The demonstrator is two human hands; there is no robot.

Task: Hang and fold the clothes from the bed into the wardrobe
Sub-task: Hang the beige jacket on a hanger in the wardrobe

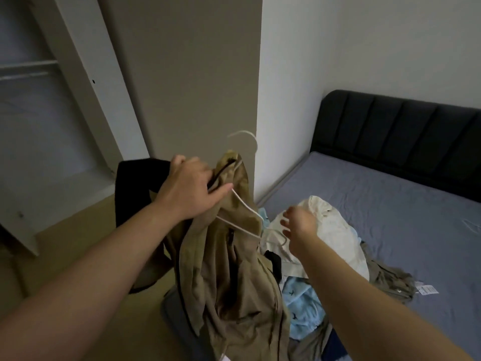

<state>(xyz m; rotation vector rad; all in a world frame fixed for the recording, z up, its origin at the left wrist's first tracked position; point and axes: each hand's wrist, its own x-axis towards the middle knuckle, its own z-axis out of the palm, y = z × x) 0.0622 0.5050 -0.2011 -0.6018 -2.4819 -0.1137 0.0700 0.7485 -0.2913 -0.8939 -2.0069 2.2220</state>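
My left hand (191, 187) grips the collar of a tan jacket (234, 280) together with a white hanger (244, 142), whose hook sticks up above the jacket. A black garment (135, 188) hangs behind my left hand. My right hand (299, 225) hovers to the right of the jacket with its fingers spread and loosely bent, near the hanger's lower arm, holding nothing. On the bed (390, 204) lies a pile of clothes: a white garment (325, 230), a light blue one (302, 303) and an olive one (393, 280).
The open wardrobe (39, 113) with a shelf and rail stands at the left, its beige door panel (187, 74) straight ahead. A dark padded headboard (403, 126) runs along the bed's far side. Beige floor lies below the wardrobe.
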